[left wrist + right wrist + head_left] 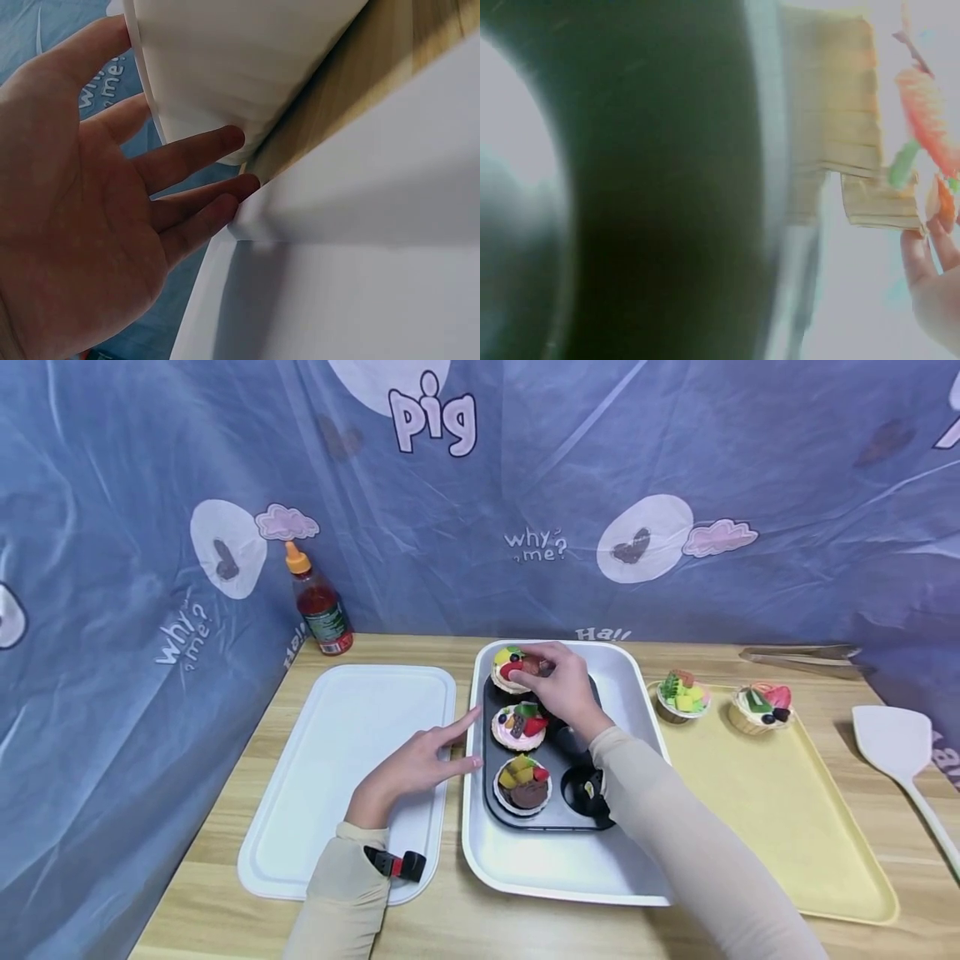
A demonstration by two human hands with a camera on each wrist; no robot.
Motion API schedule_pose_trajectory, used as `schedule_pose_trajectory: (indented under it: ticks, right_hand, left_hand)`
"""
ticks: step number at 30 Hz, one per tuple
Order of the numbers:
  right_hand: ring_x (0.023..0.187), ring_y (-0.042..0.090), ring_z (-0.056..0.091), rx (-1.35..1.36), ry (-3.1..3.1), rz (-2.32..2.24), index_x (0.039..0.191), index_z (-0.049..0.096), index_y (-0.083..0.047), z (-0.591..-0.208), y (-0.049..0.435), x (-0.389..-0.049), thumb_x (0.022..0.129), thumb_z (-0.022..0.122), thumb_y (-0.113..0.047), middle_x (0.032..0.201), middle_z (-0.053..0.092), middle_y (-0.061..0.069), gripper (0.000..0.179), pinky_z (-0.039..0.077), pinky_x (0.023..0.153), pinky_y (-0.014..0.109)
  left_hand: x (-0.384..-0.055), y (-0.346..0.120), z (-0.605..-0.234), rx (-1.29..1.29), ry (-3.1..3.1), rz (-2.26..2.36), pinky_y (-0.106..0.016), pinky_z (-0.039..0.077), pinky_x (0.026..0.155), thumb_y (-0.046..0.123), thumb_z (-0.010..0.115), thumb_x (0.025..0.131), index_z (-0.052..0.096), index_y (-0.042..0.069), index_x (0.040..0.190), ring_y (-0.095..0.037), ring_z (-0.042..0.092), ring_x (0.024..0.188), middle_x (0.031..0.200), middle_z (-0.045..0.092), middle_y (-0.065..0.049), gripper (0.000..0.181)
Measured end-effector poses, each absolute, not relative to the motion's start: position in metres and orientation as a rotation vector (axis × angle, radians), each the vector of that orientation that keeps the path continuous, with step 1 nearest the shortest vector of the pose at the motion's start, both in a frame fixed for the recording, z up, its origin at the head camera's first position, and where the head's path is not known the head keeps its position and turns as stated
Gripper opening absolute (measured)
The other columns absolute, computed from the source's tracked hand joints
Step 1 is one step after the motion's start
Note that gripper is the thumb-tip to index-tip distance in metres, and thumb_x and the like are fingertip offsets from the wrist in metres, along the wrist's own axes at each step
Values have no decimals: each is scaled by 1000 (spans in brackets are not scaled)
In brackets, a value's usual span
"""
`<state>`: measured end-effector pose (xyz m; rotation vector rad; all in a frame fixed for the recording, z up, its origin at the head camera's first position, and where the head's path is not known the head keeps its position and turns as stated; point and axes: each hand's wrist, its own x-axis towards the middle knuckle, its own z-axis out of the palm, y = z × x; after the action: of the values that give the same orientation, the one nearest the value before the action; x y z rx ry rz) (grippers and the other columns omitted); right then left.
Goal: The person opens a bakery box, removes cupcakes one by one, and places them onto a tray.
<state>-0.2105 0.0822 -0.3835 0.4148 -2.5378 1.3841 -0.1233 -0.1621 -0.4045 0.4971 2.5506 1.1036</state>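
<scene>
A fruit cupcake [506, 680] is held at the muffin pan's [557, 768] far-left corner, just left of the right hand [564, 687], pinched by its fingers; seating can't be told. Nearer the body, the deep tray's [540, 870] left rim is touched by the left hand [420, 764], fingers spread.

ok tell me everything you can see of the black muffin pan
The muffin pan is black and slightly glossy, metal by its look, with rounded corners and round cups. It lies flat inside the white tray. A pink-creamed cake and a brown-topped cake sit in its left cups; the right hand holds a fruit cake at its far left corner; whether seated is unclear. The right sleeve hides part of its right side.
</scene>
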Motion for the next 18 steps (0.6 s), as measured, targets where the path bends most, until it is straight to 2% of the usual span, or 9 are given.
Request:
schedule_pose_trajectory:
  ticks: [6,14,18]
  right_hand:
    - [98,29,66,393,-2556,1412,125,72,-6,-374,88,-208,84,83,-17,119,68,16,44,56,84,39]
    - [97,27,66,402,-2580,1401,125,71,-7,-355,99,-199,83,84,-18,112,69,14,45,55,86,41]
    - [98,26,65,393,-2590,1411,126,71,-8,-346,107,-192,84,84,-19,111,69,13,46,52,85,36]
  left_hand:
    - [-122,-162,-404,499,2547,1097,-52,30,121,50,67,94,25,42,159,-28,36,149,157,44,-6,78]
    - [-123,-162,-403,507,2552,1088,-52,30,121,50,67,94,24,41,159,-27,38,148,155,47,-5,78]
    - [-124,-161,-403,505,2553,1093,-51,30,121,49,68,94,24,43,159,-27,37,149,154,49,-5,79]
